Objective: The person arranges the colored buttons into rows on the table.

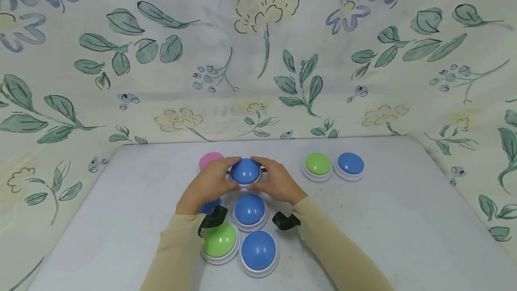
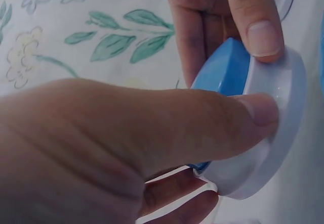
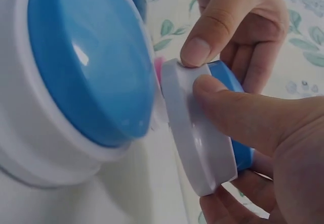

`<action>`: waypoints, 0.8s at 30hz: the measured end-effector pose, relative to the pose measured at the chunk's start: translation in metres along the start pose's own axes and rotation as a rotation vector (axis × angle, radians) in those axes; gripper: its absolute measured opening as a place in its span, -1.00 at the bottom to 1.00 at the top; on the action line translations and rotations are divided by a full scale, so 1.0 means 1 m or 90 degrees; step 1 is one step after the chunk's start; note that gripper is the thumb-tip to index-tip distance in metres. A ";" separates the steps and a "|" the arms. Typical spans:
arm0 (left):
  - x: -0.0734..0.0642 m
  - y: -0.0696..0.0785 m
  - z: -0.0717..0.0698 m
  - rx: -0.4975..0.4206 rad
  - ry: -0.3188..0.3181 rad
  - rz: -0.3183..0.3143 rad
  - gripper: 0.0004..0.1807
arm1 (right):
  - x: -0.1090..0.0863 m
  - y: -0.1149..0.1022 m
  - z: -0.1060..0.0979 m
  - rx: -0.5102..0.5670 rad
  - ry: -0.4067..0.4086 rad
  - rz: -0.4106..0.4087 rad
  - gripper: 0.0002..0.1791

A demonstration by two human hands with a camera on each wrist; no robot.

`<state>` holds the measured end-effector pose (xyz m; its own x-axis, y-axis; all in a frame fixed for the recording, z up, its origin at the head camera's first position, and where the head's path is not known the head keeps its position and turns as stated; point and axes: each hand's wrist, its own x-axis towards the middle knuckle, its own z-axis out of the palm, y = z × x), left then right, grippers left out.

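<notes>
Both hands hold one blue dome push button [image 1: 245, 171] with a white base, at the far middle of the white table. My left hand [image 1: 214, 178] grips its left side and my right hand [image 1: 278, 181] its right side, thumbs nearest me. In the left wrist view, both thumbs press the white base [image 2: 273, 148] close together, while fingers reach round the far side. The right wrist view shows the base [image 3: 195, 128] tilted, with fingertips under its lower rim. Just nearer than the held one sits another blue button [image 1: 249, 210].
A pink button [image 1: 211, 160] stands behind my left hand; a blue one [image 1: 210, 206] is partly hidden under that wrist. Nearer lie a green button [image 1: 219, 240] and a blue button [image 1: 259, 250]. Another green [image 1: 318, 164] and blue [image 1: 350, 163] pair stands right. Floral cloth [image 1: 226, 116] rises behind.
</notes>
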<state>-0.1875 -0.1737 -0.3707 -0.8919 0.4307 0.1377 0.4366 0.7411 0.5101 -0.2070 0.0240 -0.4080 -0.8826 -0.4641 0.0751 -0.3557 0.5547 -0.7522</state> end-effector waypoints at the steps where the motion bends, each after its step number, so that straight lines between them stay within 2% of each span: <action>1: 0.001 0.001 0.001 0.001 -0.001 0.003 -0.30 | -0.001 0.001 -0.001 0.001 0.002 -0.001 -0.15; 13: 0.013 0.013 0.015 0.028 0.006 0.008 -0.29 | -0.009 0.008 -0.017 -0.013 0.021 -0.021 -0.15; 24: 0.028 0.027 0.018 0.073 -0.002 0.028 -0.35 | -0.009 0.016 -0.029 -0.029 0.033 -0.010 -0.17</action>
<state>-0.1989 -0.1327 -0.3687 -0.8713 0.4653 0.1557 0.4861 0.7751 0.4036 -0.2137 0.0568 -0.4021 -0.8911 -0.4375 0.1208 -0.3820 0.5792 -0.7201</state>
